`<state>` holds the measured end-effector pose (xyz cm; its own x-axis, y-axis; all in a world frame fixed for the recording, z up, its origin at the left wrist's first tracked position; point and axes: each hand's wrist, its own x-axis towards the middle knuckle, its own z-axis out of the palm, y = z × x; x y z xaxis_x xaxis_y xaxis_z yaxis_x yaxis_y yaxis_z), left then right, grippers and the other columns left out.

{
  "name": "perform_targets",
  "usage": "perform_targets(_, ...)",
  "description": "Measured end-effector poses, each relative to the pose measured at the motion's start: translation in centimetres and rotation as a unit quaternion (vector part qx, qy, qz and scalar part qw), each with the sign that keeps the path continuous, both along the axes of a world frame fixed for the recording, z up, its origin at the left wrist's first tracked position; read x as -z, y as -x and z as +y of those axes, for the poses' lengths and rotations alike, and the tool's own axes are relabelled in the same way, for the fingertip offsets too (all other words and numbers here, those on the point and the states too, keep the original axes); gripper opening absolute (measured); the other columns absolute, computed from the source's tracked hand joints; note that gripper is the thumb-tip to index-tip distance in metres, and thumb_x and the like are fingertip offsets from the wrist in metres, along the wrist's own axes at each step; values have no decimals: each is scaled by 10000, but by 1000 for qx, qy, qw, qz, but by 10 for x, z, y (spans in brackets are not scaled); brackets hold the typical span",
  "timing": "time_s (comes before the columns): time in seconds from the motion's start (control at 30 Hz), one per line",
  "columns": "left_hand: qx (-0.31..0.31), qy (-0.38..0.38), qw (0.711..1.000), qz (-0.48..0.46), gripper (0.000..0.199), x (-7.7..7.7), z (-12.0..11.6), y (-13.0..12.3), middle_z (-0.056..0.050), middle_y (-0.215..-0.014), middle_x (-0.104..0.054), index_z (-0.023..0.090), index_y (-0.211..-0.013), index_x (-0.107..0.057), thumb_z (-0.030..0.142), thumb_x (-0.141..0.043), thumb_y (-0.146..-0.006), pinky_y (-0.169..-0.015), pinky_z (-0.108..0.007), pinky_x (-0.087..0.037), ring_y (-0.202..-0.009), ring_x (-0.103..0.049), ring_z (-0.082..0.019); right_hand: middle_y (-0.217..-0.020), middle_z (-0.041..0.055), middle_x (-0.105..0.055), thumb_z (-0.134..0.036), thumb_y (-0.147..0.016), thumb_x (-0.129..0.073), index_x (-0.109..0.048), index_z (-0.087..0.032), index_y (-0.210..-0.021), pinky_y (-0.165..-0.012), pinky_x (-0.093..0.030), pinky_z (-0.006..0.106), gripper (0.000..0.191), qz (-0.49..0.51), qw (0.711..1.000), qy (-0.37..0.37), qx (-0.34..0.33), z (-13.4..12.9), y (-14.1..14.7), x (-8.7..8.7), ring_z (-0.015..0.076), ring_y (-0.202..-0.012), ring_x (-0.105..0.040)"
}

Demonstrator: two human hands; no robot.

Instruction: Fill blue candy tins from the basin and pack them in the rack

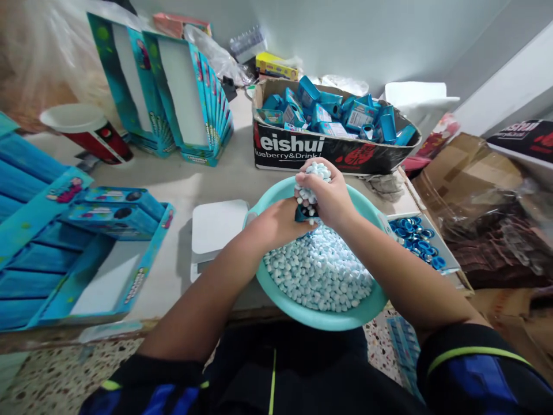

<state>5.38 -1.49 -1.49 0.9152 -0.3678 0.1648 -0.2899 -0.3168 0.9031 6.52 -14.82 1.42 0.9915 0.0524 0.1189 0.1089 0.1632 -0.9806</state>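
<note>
Small dark-blue open box (302,215) clasped in grip of left hand (285,218), above turquoise round plastic basin (322,320). Heaped pale-blue rounded pellets (317,173) clenched in grip of right hand (336,193), at box mouth. Risk judged: handful seems larger than mouth; pellets could be spilled past basin rim if hands drift. Box could be crushed if over-squeezed. Basin: well filled with same pellets. Behind basin: black printed cardboard carton (276,158), piled with small blue cartons (360,118). Right of basin: white shallow tray (451,268), loaded with blue-and-silver ring-shaped caps (417,239).
</note>
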Motion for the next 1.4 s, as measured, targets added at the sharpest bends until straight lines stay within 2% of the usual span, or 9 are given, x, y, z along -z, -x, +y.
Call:
perform_targets(0.17,43,-111,993,12,318,-2,2,3,-117,-1052,-731,218,-1068,-674,377,-741,-801,-873,-491,-552,-995,-689,-383,-740,-49,-557,-353,-702,-779,-521,-256,-825,-556,-468,258,301,-1,999,20,35,0,-3,7,144,-669,-611)
perform_targets(0.4,20,-84,996,-11,308,4,2,1,-97,-890,-698,229,-952,-659,389,-797,-728,-795,-474,-563,-881,-680,-367,-790,-28,-586,-324,-646,-770,-554,-246,-799,-722,-536,317,276,20,1000,15,14,-5,-3,8,182,-788,-641)
perform_targets(0.53,42,-72,996,-20,267,6,2,0,-69,-798,-672,236,-908,-659,376,-793,-724,-733,-425,-558,-777,-667,-318,-819,-25,-566,-277,-629,-692,-506,-241,-749,-801,-549,350,224,-2,1000,-4,-2,-7,0,6,180,-824,-641)
perform_targets(0.73,59,-99,993,-30,307,1,4,1,-91,-914,-736,227,-1030,-689,410,-745,-789,-710,-406,-547,-824,-689,-321,-791,-23,-528,-363,-702,-651,-462,-247,-761,-756,-557,341,230,-12,1000,15,-3,-8,5,3,176,-802,-642)
perform_targets(0.87,66,-85,994,27,303,-5,2,3,-90,-995,-768,237,-1058,-713,355,-754,-782,-776,-462,-550,-903,-712,-365,-737,-20,-516,-439,-762,-645,-429,-246,-735,-725,-568,342,291,0,1000,-10,27,-9,8,2,180,-777,-642)
perform_targets(1.0,43,-64,997,15,334,-4,3,2,-70,-970,-772,259,-1037,-732,363,-803,-728,-793,-447,-558,-903,-718,-354,-745,-13,-505,-516,-787,-654,-357,-245,-702,-751,-583,359,411,-7,999,-7,38,-9,11,4,182,-798,-642)
perform_targets(1.13,85,-68,994,15,410,-4,7,-1,-72,-1065,-775,255,-1137,-720,364,-787,-747,-845,-443,-573,-982,-717,-342,-736,-8,-511,-503,-780,-663,-340,-245,-675,-745,-587,350,426,-2,999,-23,35,-6,10,6,177,-792,-631)
perform_targets(1.3,93,-126,988,-14,333,-14,7,5,-108,-1133,-756,215,-1116,-722,347,-743,-811,-929,-490,-555,-1063,-703,-368,-649,-24,-458,-535,-799,-674,-308,-248,-640,-759,-583,356,491,-3,997,-75,29,-7,7,6,168,-729,-611)
perform_targets(1.4,96,-141,985,-10,436,-21,6,9,-106,-1260,-724,213,-1264,-672,343,-707,-849,-996,-499,-523,-1172,-667,-367,-598,-37,-436,-577,-802,-671,-283,-249,-631,-766,-577,351,536,11,994,-102,32,-8,6,5,161,-685,-598)
